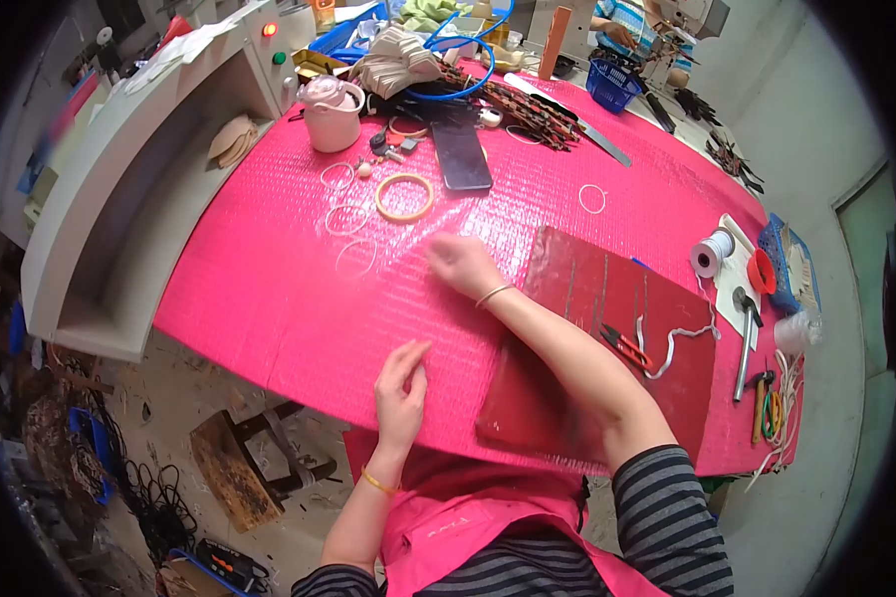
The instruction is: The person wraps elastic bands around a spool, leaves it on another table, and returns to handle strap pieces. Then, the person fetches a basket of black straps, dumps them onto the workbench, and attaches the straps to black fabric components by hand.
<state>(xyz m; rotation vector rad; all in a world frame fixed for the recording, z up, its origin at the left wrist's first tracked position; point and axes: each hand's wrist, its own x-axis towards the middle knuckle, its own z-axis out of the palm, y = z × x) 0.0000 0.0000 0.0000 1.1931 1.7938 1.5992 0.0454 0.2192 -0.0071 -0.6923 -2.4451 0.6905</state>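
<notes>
Pink apron (448, 522) foremost, reaching seems the step: right hand (460, 265) too blurred to judge its grip, left hand (400, 391) slack, seemingly empty, the nearest white loop (375, 256), left of the right hand, probably calling for a light pinch.
</notes>
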